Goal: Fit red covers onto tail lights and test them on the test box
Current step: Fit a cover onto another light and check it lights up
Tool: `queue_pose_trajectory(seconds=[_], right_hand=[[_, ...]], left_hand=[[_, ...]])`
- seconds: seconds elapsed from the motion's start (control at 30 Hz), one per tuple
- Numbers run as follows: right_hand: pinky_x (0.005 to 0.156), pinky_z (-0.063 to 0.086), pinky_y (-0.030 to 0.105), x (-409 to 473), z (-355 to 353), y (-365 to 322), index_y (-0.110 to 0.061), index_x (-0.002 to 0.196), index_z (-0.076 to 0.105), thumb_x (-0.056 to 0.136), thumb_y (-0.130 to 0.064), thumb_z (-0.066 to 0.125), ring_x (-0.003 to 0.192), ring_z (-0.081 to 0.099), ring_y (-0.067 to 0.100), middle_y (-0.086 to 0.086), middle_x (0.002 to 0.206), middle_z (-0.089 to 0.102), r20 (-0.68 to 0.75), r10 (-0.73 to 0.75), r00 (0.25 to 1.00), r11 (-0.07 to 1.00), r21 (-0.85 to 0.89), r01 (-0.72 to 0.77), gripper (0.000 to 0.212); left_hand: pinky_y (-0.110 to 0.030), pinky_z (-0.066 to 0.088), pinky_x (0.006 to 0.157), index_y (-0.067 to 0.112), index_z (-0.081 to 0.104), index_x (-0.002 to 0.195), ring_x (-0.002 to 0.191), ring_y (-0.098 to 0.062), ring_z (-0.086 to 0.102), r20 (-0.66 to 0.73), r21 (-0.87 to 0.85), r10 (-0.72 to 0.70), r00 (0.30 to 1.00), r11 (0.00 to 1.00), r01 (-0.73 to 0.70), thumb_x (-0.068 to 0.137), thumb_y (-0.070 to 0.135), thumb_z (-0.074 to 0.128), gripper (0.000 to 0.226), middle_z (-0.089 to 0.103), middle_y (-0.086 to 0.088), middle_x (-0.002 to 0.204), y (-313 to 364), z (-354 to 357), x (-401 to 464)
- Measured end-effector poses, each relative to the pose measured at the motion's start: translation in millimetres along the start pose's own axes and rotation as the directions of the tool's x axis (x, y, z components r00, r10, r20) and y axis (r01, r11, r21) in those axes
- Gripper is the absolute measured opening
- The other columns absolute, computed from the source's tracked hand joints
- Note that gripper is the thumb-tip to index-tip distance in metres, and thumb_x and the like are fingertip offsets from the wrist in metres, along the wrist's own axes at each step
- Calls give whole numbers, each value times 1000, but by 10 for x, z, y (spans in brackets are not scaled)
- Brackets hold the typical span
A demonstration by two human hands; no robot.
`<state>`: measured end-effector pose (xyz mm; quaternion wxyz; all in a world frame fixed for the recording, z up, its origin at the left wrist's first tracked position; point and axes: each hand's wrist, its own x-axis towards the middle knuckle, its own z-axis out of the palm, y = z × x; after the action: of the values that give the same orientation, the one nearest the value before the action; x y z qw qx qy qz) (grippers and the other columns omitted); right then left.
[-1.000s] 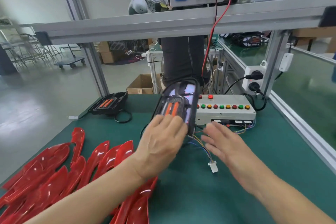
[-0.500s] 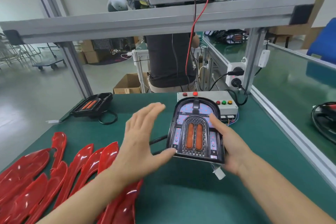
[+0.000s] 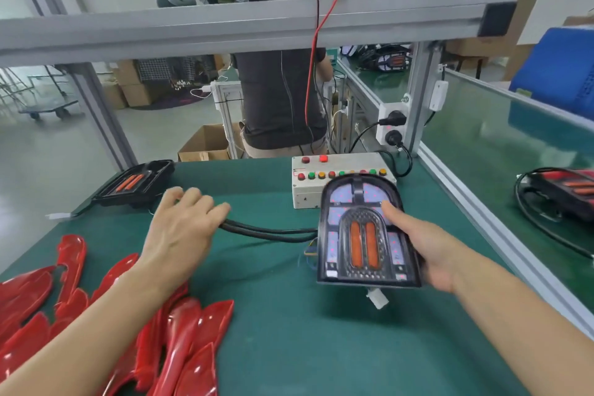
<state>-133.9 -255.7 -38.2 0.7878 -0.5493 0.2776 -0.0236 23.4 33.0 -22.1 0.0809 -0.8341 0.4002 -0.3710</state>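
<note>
Since the earlier frame, the left hand [image 3: 180, 228] has been moved off the tail light [image 3: 364, 235] to its 9 o'clock, fingers curled over the black cable [image 3: 266, 232]. The light is gripped by the right hand [image 3: 427, 247], at 6 o'clock of the test box [image 3: 305, 191]. Cable slack should be cleared before a red cover [image 3: 189, 341] is fetched.

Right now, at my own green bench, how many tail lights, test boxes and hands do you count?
Tail lights: 2, held tail light, far-left tail light
Test box: 1
Hands: 2, left hand gripping black cable, right hand
Total: 5
</note>
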Motion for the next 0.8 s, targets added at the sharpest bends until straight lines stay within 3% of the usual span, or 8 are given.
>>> queue_pose_trajectory(seconds=[0.1, 0.2, 0.3, 0.4, 0.47, 0.53, 0.67, 0.8], right_hand=[[65, 60, 37, -16, -200, 107, -6, 99, 72, 91, -46, 56, 67, 73, 26, 16, 89, 75, -69, 19, 997, 987, -157, -29, 43], [50, 55, 26, -27, -319, 187, -8, 100, 71, 94, -42, 55, 61, 72, 23, 13, 83, 76, -107, 20, 994, 973, -225, -44, 38], [46, 55, 27, -16, -400, 203, -7, 97, 71, 95, -38, 55, 58, 72, 24, 16, 82, 75, -109, 32, 994, 983, -174, -50, 35], [45, 57, 37, 2, -398, 208, -4, 89, 71, 94, -36, 56, 54, 70, 28, 19, 77, 73, -97, 109, 989, 994, 24, -107, 36], [43, 57, 41, 22, -319, 220, -3, 93, 69, 96, -35, 53, 52, 69, 31, 21, 74, 72, -104, 129, 986, 983, 145, -113, 36], [40, 55, 42, 58, -213, 235, -1, 95, 66, 98, -35, 49, 50, 68, 34, 24, 71, 71, -101, 124, 987, 972, 212, -101, 38], [42, 56, 40, 116, -131, 249, -5, 88, 69, 97, -35, 52, 52, 69, 30, 20, 73, 73, -111, 115, 987, 979, 180, -93, 36], [40, 53, 30, 120, -240, 260, -6, 86, 70, 96, -38, 53, 50, 69, 24, 16, 70, 73, -147, 78, 986, 997, 9, -77, 37]], left_hand=[[-41, 33, 76, 12, 64, 73, 66, -29, 54, 54, 99, 35, 998, 994, -40, 64, -5, 45, 27, 49, -5, 61, 28, 55, -105], [-44, 34, 80, 14, 60, 63, 69, -30, 58, 166, 83, 109, 980, 989, -124, 65, -1, 42, 23, 50, -5, 63, 68, 205, -217], [-53, 30, 95, 13, 68, 67, 93, -34, 63, 371, 64, 70, 926, 993, -101, 54, -4, 65, 22, 65, -7, 80, 25, 333, -285], [-55, 5, 110, 25, 64, 116, 139, -23, 31, 574, 24, -108, 812, 993, 116, 73, 4, 58, 49, 51, 7, 138, -37, 422, -244], [-50, -2, 114, 33, 53, 128, 143, -14, 18, 602, -95, -277, 749, 906, 412, 79, 2, 48, 58, 40, 13, 146, -69, 470, -103], [-52, -3, 114, 29, 51, 131, 143, -16, 15, 611, -94, -386, 692, 832, 547, 80, 3, 47, 57, 41, 10, 146, -46, 474, 72], [-63, -6, 109, 28, 60, 122, 144, -28, 10, 544, 193, -385, 746, 922, 335, 87, 19, 49, 39, 38, 11, 148, -31, 422, 319], [-57, -1, 111, 27, 69, 108, 138, -23, 28, 460, 46, -144, 876, 989, 138, 82, 16, 54, 31, 59, 12, 125, 148, 337, 400]])
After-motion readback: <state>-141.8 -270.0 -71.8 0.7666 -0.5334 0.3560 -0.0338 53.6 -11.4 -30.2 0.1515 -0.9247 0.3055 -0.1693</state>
